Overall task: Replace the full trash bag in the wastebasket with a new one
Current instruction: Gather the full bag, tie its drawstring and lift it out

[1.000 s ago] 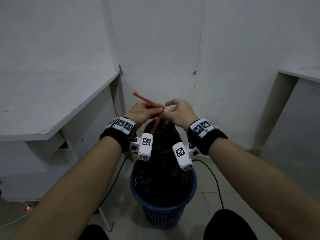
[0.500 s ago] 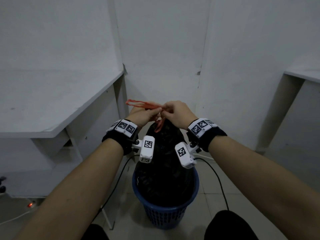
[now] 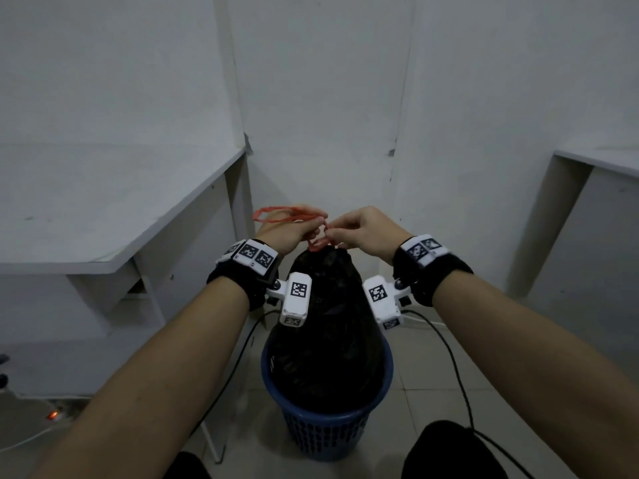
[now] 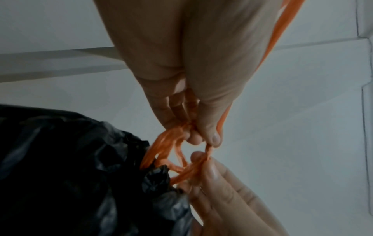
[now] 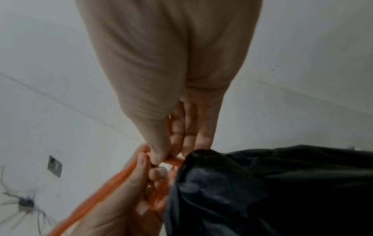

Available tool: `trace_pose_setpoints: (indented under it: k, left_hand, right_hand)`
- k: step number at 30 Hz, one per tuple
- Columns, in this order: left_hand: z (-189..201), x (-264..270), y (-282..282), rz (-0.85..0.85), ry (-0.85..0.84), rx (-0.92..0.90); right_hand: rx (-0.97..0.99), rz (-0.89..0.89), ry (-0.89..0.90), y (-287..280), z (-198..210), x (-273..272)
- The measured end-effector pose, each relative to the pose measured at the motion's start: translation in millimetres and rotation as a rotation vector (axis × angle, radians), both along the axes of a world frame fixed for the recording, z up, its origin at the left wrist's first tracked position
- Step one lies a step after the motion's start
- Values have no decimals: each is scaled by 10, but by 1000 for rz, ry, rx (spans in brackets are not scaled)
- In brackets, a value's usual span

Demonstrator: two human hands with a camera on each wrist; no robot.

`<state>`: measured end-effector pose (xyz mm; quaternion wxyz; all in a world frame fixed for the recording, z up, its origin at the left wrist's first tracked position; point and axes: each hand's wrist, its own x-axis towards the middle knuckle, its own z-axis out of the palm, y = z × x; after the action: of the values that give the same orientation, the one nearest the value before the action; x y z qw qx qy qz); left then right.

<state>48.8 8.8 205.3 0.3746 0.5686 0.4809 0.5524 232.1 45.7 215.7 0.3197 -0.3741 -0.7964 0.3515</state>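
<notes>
A full black trash bag point(image 3: 326, 326) stands in a blue perforated wastebasket point(image 3: 325, 433) on the floor, its neck gathered by an orange drawstring point(image 3: 320, 242). My left hand point(image 3: 294, 229) pinches the drawstring above the bag's neck, and a loop of it point(image 3: 273, 215) sticks out to the left. My right hand point(image 3: 359, 229) pinches the strand just opposite. In the left wrist view the left hand point(image 4: 203, 138) and the right hand's fingers point(image 4: 203, 161) hold crossed orange strands point(image 4: 177, 159) above the bag point(image 4: 80, 175). In the right wrist view the right hand point(image 5: 161, 156) pinches the string at the bag point(image 5: 262, 183).
A white desk point(image 3: 103, 209) stands close on the left, with a lit power strip point(image 3: 53, 414) on the floor beneath. Another white desk point(image 3: 605, 160) is at the right. White walls meet in a corner behind the basket. Black cables point(image 3: 453, 368) trail from the wrist cameras.
The orange loop at the left hand has swung from slanting up-left to lying nearly level. Both hands moved slightly apart while working the strands at the bag's neck.
</notes>
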Motion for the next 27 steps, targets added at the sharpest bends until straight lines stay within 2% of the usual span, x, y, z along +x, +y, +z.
trace_pose_setpoints:
  k: [1, 3, 7, 9, 10, 14, 18, 19, 23, 25, 27]
  left_hand:
    - [6, -4, 0, -8, 1, 2]
    - [10, 16, 0, -47, 10, 12]
    - [0, 49, 24, -30, -6, 28]
    - [-1, 51, 38, -6, -32, 15]
    - [-4, 55, 49, -4, -49, 7]
    - [-21, 80, 87, -16, -78, -5]
    - [-33, 33, 131, 34, -110, -5]
    - [-41, 21, 140, 46, -135, -5]
    - [-111, -12, 169, 54, -253, -24]
    - [-147, -1, 178, 23, -290, -43]
    - [-184, 8, 194, 16, -334, -68]
  right_hand:
    - [-78, 55, 56, -5, -1, 30]
    - [-73, 60, 47, 1, 16, 65]
    - [412, -139, -250, 40, 82, 61]
    - [539, -138, -280, 28, 89, 49]
    - [529, -118, -245, 18, 78, 48]
    - [267, -95, -34, 84, 37, 66]
    - [292, -124, -161, 167, 18, 157]
    - [250, -101, -127, 196, -4, 177]
    - [-127, 3, 316, 214, -82, 248]
    - [-203, 44, 436, 210, -116, 247]
    - [-205, -11, 492, 222, -151, 237]
